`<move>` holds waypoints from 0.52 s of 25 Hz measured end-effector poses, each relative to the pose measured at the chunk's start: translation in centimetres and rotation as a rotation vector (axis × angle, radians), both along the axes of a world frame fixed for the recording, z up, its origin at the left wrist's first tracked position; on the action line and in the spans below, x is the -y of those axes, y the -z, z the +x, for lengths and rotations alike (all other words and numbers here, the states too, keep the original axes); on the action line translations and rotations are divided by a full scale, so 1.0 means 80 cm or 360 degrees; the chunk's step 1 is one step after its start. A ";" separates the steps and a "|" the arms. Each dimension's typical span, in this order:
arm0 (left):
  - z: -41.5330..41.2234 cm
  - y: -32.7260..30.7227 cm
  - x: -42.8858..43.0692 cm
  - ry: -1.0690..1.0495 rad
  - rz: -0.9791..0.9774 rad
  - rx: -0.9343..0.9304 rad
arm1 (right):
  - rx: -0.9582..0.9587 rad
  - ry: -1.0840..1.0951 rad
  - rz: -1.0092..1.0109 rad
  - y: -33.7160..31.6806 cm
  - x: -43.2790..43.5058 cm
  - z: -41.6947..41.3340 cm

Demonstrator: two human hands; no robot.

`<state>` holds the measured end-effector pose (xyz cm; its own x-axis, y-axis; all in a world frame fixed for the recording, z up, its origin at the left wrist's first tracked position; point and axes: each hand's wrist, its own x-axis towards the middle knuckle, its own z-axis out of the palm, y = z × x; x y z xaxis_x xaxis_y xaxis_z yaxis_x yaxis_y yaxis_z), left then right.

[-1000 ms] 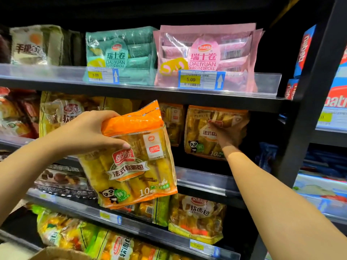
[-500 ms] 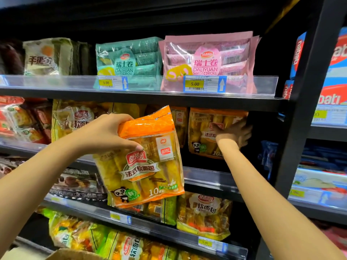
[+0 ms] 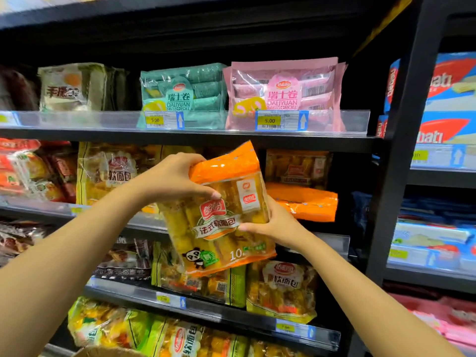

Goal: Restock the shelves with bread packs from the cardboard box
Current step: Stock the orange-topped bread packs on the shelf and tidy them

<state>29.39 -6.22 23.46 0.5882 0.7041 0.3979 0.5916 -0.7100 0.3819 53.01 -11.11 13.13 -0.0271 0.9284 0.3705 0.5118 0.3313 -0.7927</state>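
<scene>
An orange-topped bread pack (image 3: 219, 215) with a panda print is held upright in front of the second shelf. My left hand (image 3: 172, 179) grips its top left corner. My right hand (image 3: 278, 225) grips its right edge at mid-height. Behind it on the second shelf (image 3: 332, 240), a like pack (image 3: 304, 200) lies tipped flat, and another (image 3: 296, 167) stands at the back. A corner of the cardboard box (image 3: 108, 352) shows at the bottom edge.
Green (image 3: 183, 95) and pink (image 3: 283, 94) Swiss roll packs stand on the top shelf behind a clear rail. Yellow bread packs (image 3: 110, 171) fill the second shelf's left. More packs (image 3: 280, 287) fill the lower shelves. A black upright post (image 3: 399, 150) separates a wafer-box bay (image 3: 448, 104).
My right hand left the standing pack at the back of the second shelf and came forward to grip the held pack's right edge. A pack there now lies flat.
</scene>
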 end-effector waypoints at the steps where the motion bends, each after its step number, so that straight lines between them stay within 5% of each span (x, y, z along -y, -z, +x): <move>1: 0.003 -0.001 0.000 -0.0011 0.0058 -0.0034 | 0.0009 -0.0002 -0.0011 0.001 -0.004 0.002; 8: 0.002 0.003 0.001 -0.0086 -0.0053 -0.0010 | -0.0277 -0.0151 -0.0157 -0.006 -0.001 -0.003; 10: -0.005 0.014 0.000 -0.0305 0.0176 0.0014 | -0.0355 -0.0099 -0.0133 -0.005 -0.004 -0.007; 13: -0.022 0.050 -0.002 -0.0731 0.0546 0.0655 | -0.0522 -0.0043 -0.0173 -0.005 -0.008 -0.013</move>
